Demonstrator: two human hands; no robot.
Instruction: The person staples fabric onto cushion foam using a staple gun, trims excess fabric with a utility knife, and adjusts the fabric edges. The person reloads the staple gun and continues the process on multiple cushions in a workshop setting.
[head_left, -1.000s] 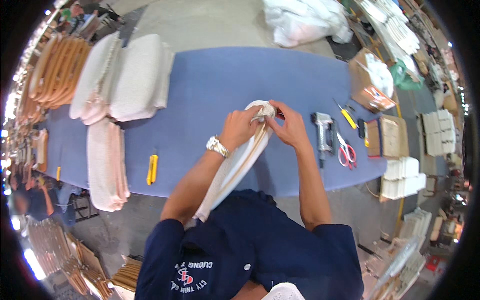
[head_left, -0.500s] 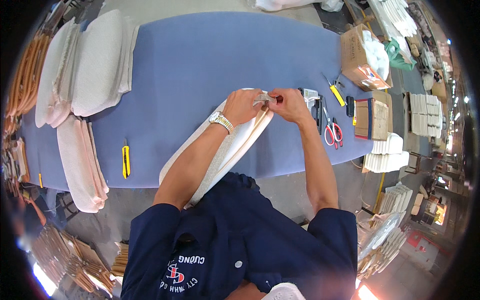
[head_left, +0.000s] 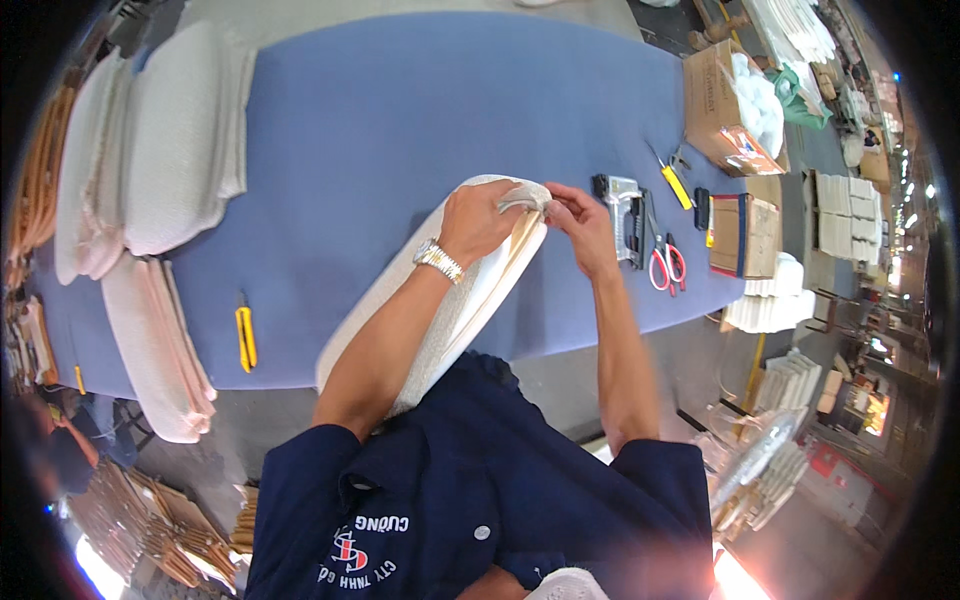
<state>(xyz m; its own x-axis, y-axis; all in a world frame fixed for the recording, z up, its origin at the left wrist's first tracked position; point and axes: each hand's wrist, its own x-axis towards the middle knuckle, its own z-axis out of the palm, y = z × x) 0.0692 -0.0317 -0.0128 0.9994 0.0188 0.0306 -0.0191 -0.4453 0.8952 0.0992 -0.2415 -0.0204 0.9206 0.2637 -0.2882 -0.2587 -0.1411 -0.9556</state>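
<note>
A long cushion panel point(head_left: 495, 283) leans from my lap onto the table's near edge, with white padding and a pale board edge showing along its open side. Grey fabric point(head_left: 440, 318) wraps round it. At its upper end my left hand point(head_left: 477, 222) is closed on a folded flap of this fabric. The fingertips of my right hand point(head_left: 588, 228) pinch the fabric at the end's right corner; part of the grip is hidden. Just right of that hand lies a silver and black staple gun point(head_left: 624, 215), held by neither hand.
The blue-topped table point(head_left: 430, 95) bears stacked grey fabric pieces point(head_left: 175, 140) at left and a yellow utility knife point(head_left: 246, 338). To the right lie red-handled scissors point(head_left: 659, 262), a yellow-handled tool point(head_left: 676, 188) and a cardboard box point(head_left: 712, 95) with white stuffing.
My right hand has drawn slightly right and down, its fingers less bunched at the corner. The left hand stays on the flap. The view has shifted slightly.
</note>
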